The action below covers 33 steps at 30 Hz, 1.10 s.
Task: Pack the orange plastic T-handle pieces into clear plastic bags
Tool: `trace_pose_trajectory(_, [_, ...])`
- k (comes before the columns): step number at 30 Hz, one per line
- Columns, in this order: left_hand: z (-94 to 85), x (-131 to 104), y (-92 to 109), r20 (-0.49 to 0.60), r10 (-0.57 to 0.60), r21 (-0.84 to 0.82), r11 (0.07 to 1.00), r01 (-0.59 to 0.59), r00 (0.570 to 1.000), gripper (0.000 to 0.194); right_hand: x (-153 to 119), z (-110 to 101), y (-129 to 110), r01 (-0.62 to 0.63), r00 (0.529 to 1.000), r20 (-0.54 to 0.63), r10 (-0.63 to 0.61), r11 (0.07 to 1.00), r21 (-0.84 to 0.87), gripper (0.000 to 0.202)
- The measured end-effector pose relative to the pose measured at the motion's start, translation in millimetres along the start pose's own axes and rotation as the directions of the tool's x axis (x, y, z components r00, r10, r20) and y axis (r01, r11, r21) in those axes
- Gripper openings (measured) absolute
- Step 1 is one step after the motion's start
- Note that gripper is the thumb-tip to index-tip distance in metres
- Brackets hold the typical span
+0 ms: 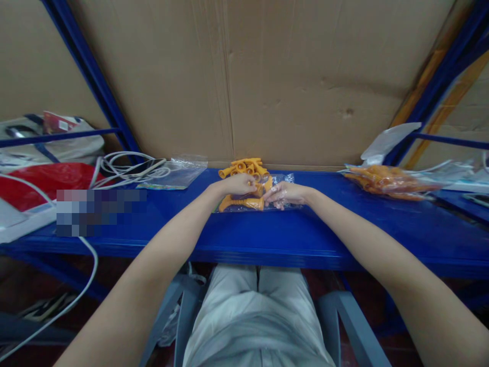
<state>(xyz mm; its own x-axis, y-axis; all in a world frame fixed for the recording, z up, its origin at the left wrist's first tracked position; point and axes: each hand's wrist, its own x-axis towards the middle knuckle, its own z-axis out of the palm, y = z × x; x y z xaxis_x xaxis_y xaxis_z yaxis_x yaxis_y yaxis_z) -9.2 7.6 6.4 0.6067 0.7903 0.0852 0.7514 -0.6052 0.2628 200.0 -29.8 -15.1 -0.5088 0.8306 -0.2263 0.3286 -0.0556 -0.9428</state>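
Head view: my left hand point(240, 183) pinches 1 orange plug point(258, 189); my right hand point(286, 194) grips the clear bag point(255, 203), seemingly half filled; loose plugs point(244, 166) wait beyond my grip.

Your arms are bare all the way up, no sleeves, and neither your left hand point(239, 184) nor your right hand point(284, 194) has gloves, rings or a watch. You're wearing light grey-beige trousers point(255, 316), a bit creased.
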Motion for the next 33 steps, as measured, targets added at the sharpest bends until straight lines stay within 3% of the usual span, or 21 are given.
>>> trace_pose_trajectory(6, [-0.8, -1.1, 1.3, -0.012, 0.002, -0.026, 1.0, -0.002, 1.0, 0.02, -1.1, -0.4, 0.3, 0.018, 0.995, 0.102, -0.018, 1.0, 0.0, 0.038])
trace_pose_trajectory(9, [-2.4, -2.4, 4.2, 0.033, -0.017, -0.042, 0.999, 0.019, 0.999, 0.017, -2.7, 0.8, -1.5, 0.017, 0.993, 0.12, -0.017, 1.0, -0.002, 0.049])
trace_pose_trajectory(17, [-6.8, -12.7, 16.7, 0.192, -0.112, -0.164, 0.976, 0.145, 0.975, 0.014, -4.1, 8.9, -6.7, 0.011, 0.999, 0.049, -0.011, 1.0, -0.005, 0.037])
trace_pose_trajectory(21, [-6.6, -13.6, 17.8, 0.224, -0.139, -0.221, 0.957, 0.189, 0.965, 0.017, -2.1, 10.1, -6.1, 0.023, 0.996, -0.085, -0.019, 0.999, 0.047, 0.013])
trace_pose_trajectory(26, [-3.6, -10.7, 14.1, 0.19, -0.147, -0.215, 0.958, 0.188, 0.971, 0.02, 0.6, 9.4, -6.7, 0.027, 0.93, -0.367, 0.019, 0.992, 0.119, 0.016])
trace_pose_trajectory(33, [-2.4, -10.8, 17.1, 0.158, -0.168, -0.182, 0.964, 0.196, 0.973, 0.017, 0.2, 11.5, -8.0, 0.021, 0.926, -0.376, 0.027, 0.992, 0.123, 0.02])
